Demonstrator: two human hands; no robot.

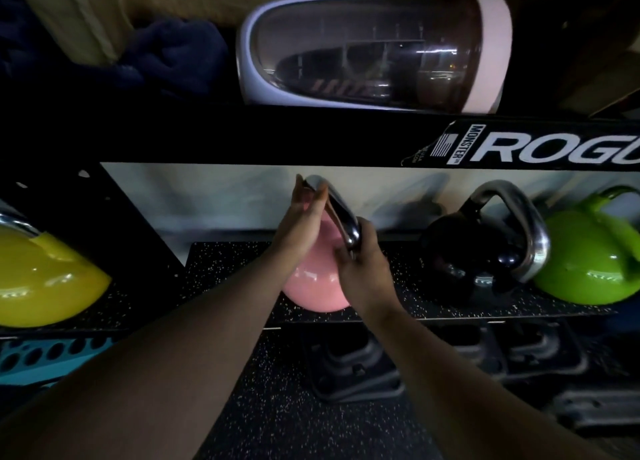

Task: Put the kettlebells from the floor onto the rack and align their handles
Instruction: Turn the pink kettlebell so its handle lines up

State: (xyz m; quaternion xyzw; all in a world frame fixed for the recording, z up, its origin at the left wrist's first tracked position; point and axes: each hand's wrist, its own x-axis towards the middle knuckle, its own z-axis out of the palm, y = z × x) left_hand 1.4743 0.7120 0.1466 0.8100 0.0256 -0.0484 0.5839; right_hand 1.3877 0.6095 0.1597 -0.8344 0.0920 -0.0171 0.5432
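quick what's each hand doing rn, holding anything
Left hand: flat and open, pressed against the handle of the pink kettlebell.
Right hand: grip closed around the lower end of that handle.

Frame was dim overall, corners and lower half nearly black; the brightest patch was the white wall (214, 196) behind the shelf. Glare streaks sat on the yellow kettlebell (45, 279), green kettlebell (585, 262) and chrome handle (341, 213). Wide-angle bending at edges, motion blur on the bottle (374, 50) up top.
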